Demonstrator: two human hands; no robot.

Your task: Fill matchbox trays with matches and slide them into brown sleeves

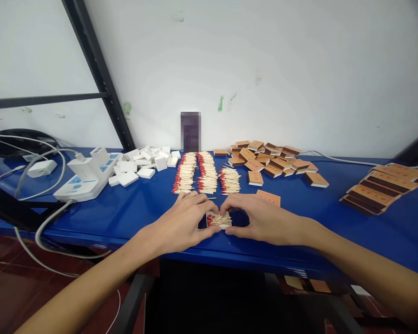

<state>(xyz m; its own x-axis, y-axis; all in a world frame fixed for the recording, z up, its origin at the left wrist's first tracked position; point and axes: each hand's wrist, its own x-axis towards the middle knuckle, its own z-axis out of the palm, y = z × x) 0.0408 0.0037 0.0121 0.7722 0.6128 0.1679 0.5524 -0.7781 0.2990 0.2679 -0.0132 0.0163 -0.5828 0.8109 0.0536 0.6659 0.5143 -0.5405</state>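
Observation:
Near the front edge of the blue table, a small white matchbox tray holds several red-headed matches. My left hand pinches the tray's left end between thumb and fingers. On the opposite end, my right hand grips it in the same way. Just behind my hands lie rows of loose matches, with a smaller pile of matches beside them. A flat orange matchbox cover lies behind my right hand, partly hidden by it.
White matchbox trays are heaped at the back left, and orange matchboxes at the back right. Flat matchbox covers are stacked at far right. A power strip with cables stands left on the blue table.

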